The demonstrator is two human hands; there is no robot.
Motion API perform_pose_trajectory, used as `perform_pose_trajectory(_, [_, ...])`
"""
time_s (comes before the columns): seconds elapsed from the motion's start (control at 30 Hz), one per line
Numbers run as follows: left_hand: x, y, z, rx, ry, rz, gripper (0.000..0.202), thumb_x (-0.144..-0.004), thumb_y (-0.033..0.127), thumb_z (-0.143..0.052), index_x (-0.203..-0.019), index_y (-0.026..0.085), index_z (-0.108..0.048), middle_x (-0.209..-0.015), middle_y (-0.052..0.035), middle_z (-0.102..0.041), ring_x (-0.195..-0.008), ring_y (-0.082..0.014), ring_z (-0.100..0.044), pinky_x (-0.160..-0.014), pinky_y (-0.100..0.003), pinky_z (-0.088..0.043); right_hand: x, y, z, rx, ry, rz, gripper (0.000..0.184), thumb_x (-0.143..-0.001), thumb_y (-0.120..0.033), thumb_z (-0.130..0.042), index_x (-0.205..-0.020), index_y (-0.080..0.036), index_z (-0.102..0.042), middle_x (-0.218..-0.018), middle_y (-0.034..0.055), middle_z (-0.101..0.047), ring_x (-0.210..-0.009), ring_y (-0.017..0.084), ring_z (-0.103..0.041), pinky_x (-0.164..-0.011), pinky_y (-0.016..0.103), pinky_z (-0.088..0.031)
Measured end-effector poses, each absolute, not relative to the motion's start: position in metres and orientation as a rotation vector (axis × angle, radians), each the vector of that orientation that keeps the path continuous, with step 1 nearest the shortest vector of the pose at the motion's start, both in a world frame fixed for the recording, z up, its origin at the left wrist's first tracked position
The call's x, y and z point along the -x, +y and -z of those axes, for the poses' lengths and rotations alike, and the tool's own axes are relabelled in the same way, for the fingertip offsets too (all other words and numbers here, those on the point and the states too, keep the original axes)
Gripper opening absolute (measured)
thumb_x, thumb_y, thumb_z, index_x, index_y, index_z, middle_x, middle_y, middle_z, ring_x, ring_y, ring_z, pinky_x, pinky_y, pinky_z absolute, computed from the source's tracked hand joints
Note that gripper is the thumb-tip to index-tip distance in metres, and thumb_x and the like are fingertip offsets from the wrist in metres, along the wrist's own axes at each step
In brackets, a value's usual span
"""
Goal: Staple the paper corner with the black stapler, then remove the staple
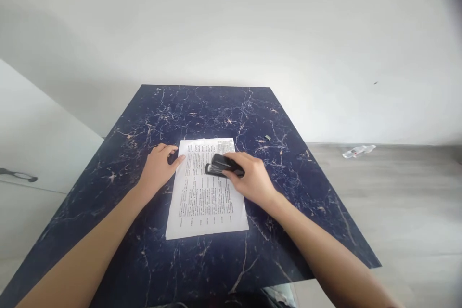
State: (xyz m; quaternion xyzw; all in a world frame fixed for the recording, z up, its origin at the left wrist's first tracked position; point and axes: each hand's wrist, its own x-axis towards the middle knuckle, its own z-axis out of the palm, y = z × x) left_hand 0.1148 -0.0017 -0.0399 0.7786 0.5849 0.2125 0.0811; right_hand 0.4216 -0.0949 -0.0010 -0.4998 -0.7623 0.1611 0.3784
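A printed sheet of paper [202, 202] lies on the dark blue marbled table, its lines of text running up and down. Above its upper right part, a black stapler [216, 166] points left in the grip of my right hand [254, 178]. The thumb is on the near side of the stapler and the fingers are over its far side. My left hand [159, 166] rests at the left edge of the paper, thumb tip on the margin, fingers slightly bent and apart from the thumb. Whether the paper is one sheet or a stack, I cannot tell.
The table [202, 110] has a marbled top that reaches back to a white wall [231, 24]. A small greenish piece [267, 137] lies right of the paper. On the floor at right is a clear plastic item [358, 151]. A white cabinet with a dark handle [18, 174] stands at left.
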Motion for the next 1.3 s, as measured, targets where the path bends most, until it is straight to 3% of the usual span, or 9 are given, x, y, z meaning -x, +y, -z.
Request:
perform_pose_trajectory(0.17, [-0.114, 0.0, 0.041, -2.333, 1.705, -0.67, 0.027, -0.093, 0.041, -0.065, -0.111, 0.021, -0.068, -0.107, -0.0089, -0.066, -0.097, -0.0272, -0.063, -0.094, -0.044, -0.05, -0.465, -0.074, -0.002, 1.398, -1.905, -0.279, 0.033, -0.084, -0.019, -0.075, -0.116, -0.023, -0.072, -0.109, 0.0071, -0.076, -0.097, 0.026, -0.071, -0.088, 0.046, -0.058])
perform_pose_trajectory(0.33, [-0.115, 0.0, 0.041, -2.351, 1.682, -0.662, 0.024, -0.093, 0.037, -0.067, -0.109, 0.02, -0.066, -0.105, -0.0081, -0.064, -0.093, -0.0249, -0.061, -0.094, -0.043, -0.049, -0.451, -0.082, 0.001, 1.23, -2.012, -0.418, 0.026, -0.086, -0.02, -0.072, -0.112, -0.022, -0.073, -0.103, 0.0061, -0.074, -0.092, 0.022, -0.069, -0.082, 0.039, -0.057])
perform_pose_trajectory(0.5, [-0.117, -0.002, 0.039, -2.337, 1.673, -0.665, 0.022, -0.091, 0.036, -0.065, -0.107, 0.021, -0.064, -0.102, -0.0071, -0.064, -0.093, -0.0248, -0.061, -0.092, -0.042, -0.049, -0.407, -0.104, 0.005, 0.996, -2.252, -0.622, 0.029, -0.091, -0.021, -0.07, -0.12, -0.02, -0.069, -0.104, 0.0062, -0.074, -0.096, 0.022, -0.068, -0.082, 0.037, -0.057])
perform_pose_trajectory(0.67, [-0.121, -0.004, 0.037, -2.329, 1.612, -0.73, 0.014, -0.09, 0.034, -0.062, -0.095, 0.021, -0.061, -0.095, -0.0057, -0.063, -0.089, -0.0237, -0.061, -0.086, -0.038, -0.049, -0.384, -0.113, 0.009, 0.946, -2.377, -0.622, 0.029, -0.095, -0.025, -0.067, -0.124, -0.018, -0.065, -0.104, 0.008, -0.072, -0.096, 0.023, -0.065, -0.079, 0.036, -0.056])
perform_pose_trajectory(0.83, [-0.131, -0.012, 0.03, -2.23, 1.544, -0.864, 0.014, -0.096, 0.033, -0.052, -0.089, 0.021, -0.056, -0.087, -0.0032, -0.061, -0.08, -0.0206, -0.06, -0.077, -0.034, -0.047, -0.379, -0.115, 0.013, 0.928, -2.44, -0.573, 0.042, -0.1, -0.035, -0.066, -0.136, -0.016, -0.058, -0.112, 0.0116, -0.07, -0.098, 0.026, -0.064, -0.08, 0.04, -0.057])
perform_pose_trajectory(1.1, [-0.133, -0.015, 0.03, -1.876, 1.547, -0.955, 0.011, -0.103, 0.034, -0.045, -0.101, 0.024, -0.05, -0.085, -0.0021, -0.069, -0.073, -0.0199, -0.066, -0.067, -0.034, -0.047, -0.425, -0.102, -0.011, 1.047, -2.195, -0.782, 0.026, -0.095, -0.022, -0.069, -0.121, -0.021, -0.069, -0.108, 0.0057, -0.074, -0.094, 0.02, -0.07, -0.083, 0.039, -0.062])
perform_pose_trajectory(1.2, [-0.132, -0.015, 0.031, -1.793, 1.469, -1.009, 0.013, -0.105, 0.036, -0.043, -0.113, 0.026, -0.047, -0.087, -0.0024, -0.07, -0.068, -0.0188, -0.066, -0.062, -0.034, -0.049, -0.465, -0.084, -0.018, 1.191, -2.096, -0.683, 0.024, -0.092, -0.027, -0.073, -0.116, -0.023, -0.074, -0.106, 0.0055, -0.076, -0.091, 0.022, -0.072, -0.083, 0.043, -0.062])
perform_pose_trajectory(1.3, [-0.136, -0.019, 0.027, -1.771, 1.468, -1.049, 0.025, -0.106, 0.035, -0.041, -0.13, 0.029, -0.039, -0.092, -0.0026, -0.071, -0.07, -0.0191, -0.069, -0.062, -0.035, -0.052, -0.501, -0.066, -0.011, 1.265, -2.062, -0.597, 0.037, -0.089, -0.039, -0.077, -0.122, -0.024, -0.075, -0.113, 0.008, -0.076, -0.099, 0.027, -0.073, -0.087, 0.047, -0.062])
